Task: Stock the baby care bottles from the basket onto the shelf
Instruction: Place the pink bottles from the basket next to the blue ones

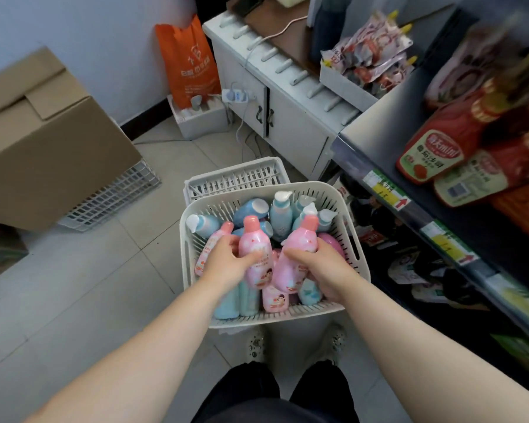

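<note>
A white slotted basket [353, 239] stands on the floor in front of my feet, full of pink and blue baby care bottles. My left hand [223, 261] grips an upright pink bottle [255, 248] with a coral cap. My right hand [321, 270] grips a second pink bottle [290, 264], tilted left, its cap up. Several blue bottles [280, 213] with white caps lie at the basket's far side. The shelf [379, 138] runs along the right, its grey board partly bare.
Red sauce pouches [434, 154] lie on the shelf at the right. A second white basket [235, 175] sits behind the first. A cardboard box [43, 141] rests on a wire crate at the left. A white cabinet [287, 117] and an orange bag [187, 62] stand at the back.
</note>
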The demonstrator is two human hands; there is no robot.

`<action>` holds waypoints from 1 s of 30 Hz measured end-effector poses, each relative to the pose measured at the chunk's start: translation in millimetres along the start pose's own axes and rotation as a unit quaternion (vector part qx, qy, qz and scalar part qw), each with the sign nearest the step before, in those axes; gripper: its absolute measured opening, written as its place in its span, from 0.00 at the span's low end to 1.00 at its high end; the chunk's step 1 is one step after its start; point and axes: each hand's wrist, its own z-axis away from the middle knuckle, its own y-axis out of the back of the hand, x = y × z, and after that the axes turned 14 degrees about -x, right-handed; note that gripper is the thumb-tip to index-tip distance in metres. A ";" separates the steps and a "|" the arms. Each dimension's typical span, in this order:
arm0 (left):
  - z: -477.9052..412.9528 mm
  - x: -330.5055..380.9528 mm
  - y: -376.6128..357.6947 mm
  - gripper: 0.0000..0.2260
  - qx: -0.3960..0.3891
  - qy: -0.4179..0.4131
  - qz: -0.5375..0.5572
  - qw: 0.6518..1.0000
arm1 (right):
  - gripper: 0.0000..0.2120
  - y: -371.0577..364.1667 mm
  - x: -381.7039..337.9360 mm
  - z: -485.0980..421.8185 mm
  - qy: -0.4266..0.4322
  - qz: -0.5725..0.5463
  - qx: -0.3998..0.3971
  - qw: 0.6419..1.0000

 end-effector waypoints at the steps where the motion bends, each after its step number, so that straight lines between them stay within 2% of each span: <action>1: 2.8 11.8 2.7 0.17 -0.006 -0.015 0.021 1.000 | 0.15 2.1 -8.9 7.7 0.016 -0.010 0.004 1.000; 4: 10.2 47.2 5.5 0.19 -0.020 -0.046 0.077 0.996 | 0.10 11.0 -36.0 32.0 0.073 -0.021 0.002 0.997; 8: 27.2 103.6 -0.7 0.16 -0.047 -0.117 0.104 0.987 | 0.19 19.8 -76.8 71.6 0.153 0.027 0.006 0.988; 14: 63.1 187.2 -13.8 0.14 -0.080 -0.241 0.088 0.963 | 0.06 33.3 -132.2 141.0 0.262 0.031 0.029 0.964; 16: 75.7 214.5 -18.5 0.16 -0.099 -0.274 0.081 0.953 | 0.04 40.0 -149.3 164.9 0.285 0.052 0.057 0.955; 23: 113.3 302.0 -53.2 0.20 -0.157 -0.372 0.057 0.913 | 0.12 62.2 -201.3 247.8 0.345 0.107 0.161 0.918; 26: 121.7 331.6 -74.2 0.20 -0.179 -0.398 0.044 0.898 | 0.11 79.1 -215.9 278.9 0.351 0.132 0.201 0.905; 30: 125.4 360.5 -111.7 0.23 -0.211 -0.435 0.029 0.875 | 0.16 107.5 -228.3 313.2 0.349 0.172 0.271 0.881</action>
